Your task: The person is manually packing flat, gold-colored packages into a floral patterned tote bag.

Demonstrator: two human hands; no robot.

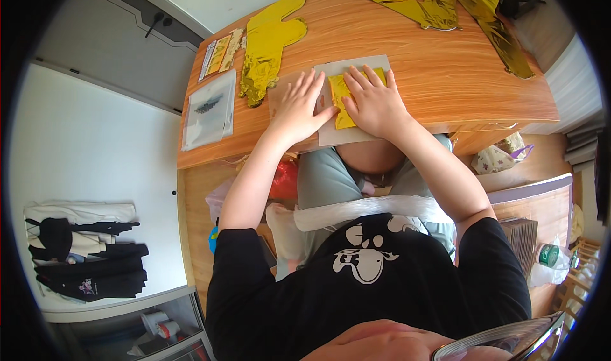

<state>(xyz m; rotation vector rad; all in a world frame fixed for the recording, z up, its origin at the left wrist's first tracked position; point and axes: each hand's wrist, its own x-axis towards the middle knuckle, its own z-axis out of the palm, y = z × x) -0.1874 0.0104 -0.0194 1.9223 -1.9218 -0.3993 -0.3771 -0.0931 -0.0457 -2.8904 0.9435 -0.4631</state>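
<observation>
Your left hand (298, 109) lies palm down with the fingers out straight and slightly parted, its thumb reaching the near left edge of the gold foil packet (339, 90). Your right hand (377, 103) is spread flat over that packet, fingers loosely apart. Neither set of fingers is closed around anything; both only press.

The packet sits right in front of you, at 12 o'clock from your chest, on a grey sheet (331, 137) by the near edge of the counter (356, 27).

To flatten the foil well, it should help to press with your whole right palm, sweep from the middle outward so trapped air can leave, and let your left thumb steady the edge. Go gently, since thin foil probably creases easily.

Taking the packet as the clock's centre, a crumpled-ended gold balloon (273, 42) lies flat at 10 o'clock, with more gold foil at 1 (414, 1) and a long strip (499, 36) at 2. A clear bag (210, 109) with a dark mark is at 9, and some small cards (221, 54) lie just beyond it, between 9 and 10.

Those cards carry printing too small for you to read here. Your black shirt (407, 291) shows a white cartoon, and I can make out no writing on the packet.
</observation>
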